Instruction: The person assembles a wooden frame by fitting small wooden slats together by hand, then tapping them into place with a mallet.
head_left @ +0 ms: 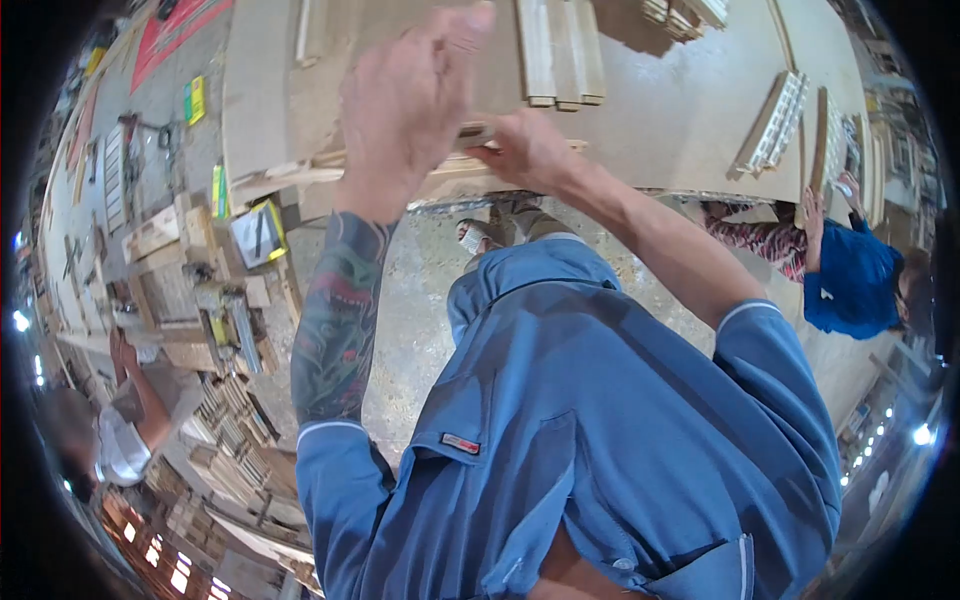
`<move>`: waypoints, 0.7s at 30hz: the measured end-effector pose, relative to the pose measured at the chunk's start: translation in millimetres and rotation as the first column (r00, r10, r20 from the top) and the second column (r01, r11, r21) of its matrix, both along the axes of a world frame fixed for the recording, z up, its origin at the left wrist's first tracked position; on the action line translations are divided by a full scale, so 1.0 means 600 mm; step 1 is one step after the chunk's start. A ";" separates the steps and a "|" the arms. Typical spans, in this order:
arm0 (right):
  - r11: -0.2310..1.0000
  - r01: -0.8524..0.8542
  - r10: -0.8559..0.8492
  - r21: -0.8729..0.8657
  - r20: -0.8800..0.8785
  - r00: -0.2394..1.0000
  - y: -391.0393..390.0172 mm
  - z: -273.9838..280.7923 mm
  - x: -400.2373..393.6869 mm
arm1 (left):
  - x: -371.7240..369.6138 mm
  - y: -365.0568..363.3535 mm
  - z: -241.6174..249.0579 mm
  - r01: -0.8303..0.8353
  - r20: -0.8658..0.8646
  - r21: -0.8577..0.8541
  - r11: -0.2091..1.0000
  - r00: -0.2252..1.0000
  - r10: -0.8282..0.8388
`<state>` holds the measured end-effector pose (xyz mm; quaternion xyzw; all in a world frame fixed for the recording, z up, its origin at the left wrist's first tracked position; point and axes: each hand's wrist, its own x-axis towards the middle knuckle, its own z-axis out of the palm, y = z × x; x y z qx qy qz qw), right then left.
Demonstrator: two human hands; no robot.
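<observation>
My right hand [535, 152] is closed in a grip at the near edge of the workbench [680, 120]. Between its fingers is the end of a small wooden piece [474, 134], mostly hidden. My left hand [410, 100] is raised over the bench to the left, closer to the camera and blurred by motion. Its fingers point up and to the right, and whether they hold anything does not show. Below both hands, long thin wooden strips [450, 181] lie along the bench edge. Past my right hand, grooved wooden strips [560, 55] lie side by side.
More bundled strips [775, 125] lie to the right, and a stack [685, 15] sits at the back. A person in a blue top [852, 280] works at the bench's right end. Another person [125, 440] is at lower left, near wood pieces [235, 415] and tools.
</observation>
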<state>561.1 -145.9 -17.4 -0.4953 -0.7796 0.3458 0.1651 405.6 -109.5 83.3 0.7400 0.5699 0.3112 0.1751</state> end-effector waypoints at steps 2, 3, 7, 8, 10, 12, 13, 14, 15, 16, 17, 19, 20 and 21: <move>0.995 0.035 -0.021 0.094 -0.154 0.988 -0.012 -0.088 -0.001 | 0.044 -0.010 0.007 0.157 0.088 0.087 0.984 0.982 -0.164; 0.980 0.064 -0.001 0.187 -0.319 0.948 -0.007 -0.095 -0.002 | 0.070 -0.020 -0.003 0.203 -0.265 -0.064 0.977 0.940 -0.213; 0.993 0.082 -0.032 0.085 -0.472 0.881 -0.017 -0.051 0.012 | 0.095 -0.020 -0.023 0.274 -0.491 -0.106 0.956 0.821 -0.290; 0.990 0.090 -0.030 0.105 -0.477 0.879 -0.005 -0.052 0.033 | 0.092 -0.017 -0.017 0.272 -0.446 -0.150 0.951 0.839 -0.311; 0.978 0.113 -0.132 -0.176 -0.103 0.986 0.020 -0.078 0.082 | 0.082 -0.018 -0.028 0.314 -0.350 -0.115 0.943 0.875 -0.334; 0.839 0.461 -0.494 -0.288 -0.051 0.868 0.057 -0.118 0.162 | 0.078 -0.014 -0.022 0.342 -0.250 -0.075 0.937 0.903 -0.350; 0.705 0.707 -0.705 0.066 0.179 0.686 0.084 -0.200 0.180 | 0.076 -0.015 -0.014 0.341 -0.150 -0.124 0.932 0.922 -0.357; 0.477 0.752 -0.878 0.454 0.284 0.386 0.103 -0.278 0.190 | 0.075 -0.015 -0.008 0.340 -0.048 -0.170 0.925 0.935 -0.352; 0.472 0.755 -0.881 0.455 0.273 0.386 0.108 -0.300 0.187 | 0.071 -0.011 -0.005 0.341 -0.056 -0.163 0.926 0.934 -0.353; 0.474 0.728 -0.878 0.496 0.335 0.343 0.112 -0.315 0.180 | 0.066 -0.008 -0.002 0.301 0.020 -0.140 0.943 0.953 -0.301; 0.481 0.698 -0.869 0.531 0.398 0.295 0.108 -0.322 0.175 | 0.061 -0.009 -0.001 0.258 0.098 -0.127 0.958 0.964 -0.247; 0.498 0.833 -0.832 0.240 0.404 0.381 0.119 -0.233 0.188 | 0.054 -0.003 0.014 0.225 0.120 -0.110 0.968 0.970 -0.212; 0.473 0.878 -0.796 -0.078 0.390 0.464 0.116 -0.195 0.194 | 0.051 -0.003 0.016 0.193 0.149 -0.099 0.976 0.973 -0.177; 0.481 0.873 -0.789 -0.083 0.394 0.472 0.113 -0.189 0.208 | 0.050 -0.001 0.006 0.183 0.148 -0.106 0.977 0.975 -0.166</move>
